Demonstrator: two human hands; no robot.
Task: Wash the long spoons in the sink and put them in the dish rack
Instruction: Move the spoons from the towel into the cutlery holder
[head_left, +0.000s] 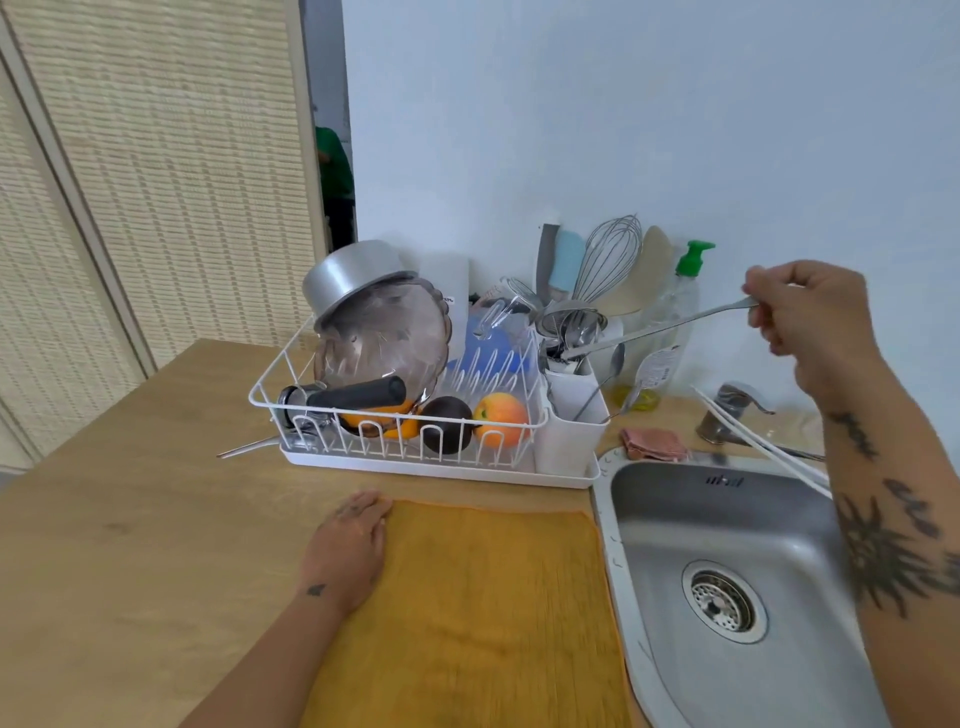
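A tilted glass bowl (384, 338), a pot (348, 275) and fruit (501, 415) fill the left and middle of the dish rack (415, 464). Its cutlery holder (571, 421) is crowded, a long spoon (660, 327) slanting in from the right; a front gap may remain. Above the sink (670, 525) the way is open, save the faucet (737, 402) and white rods (753, 441) at the rear.

Bright, even daylight, soft shadows; mild glare on sink (670, 525) steel; wide-angle bowing at frame edges, slight blur w/ compression

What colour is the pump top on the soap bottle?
The pump top is green; the head view shows it.
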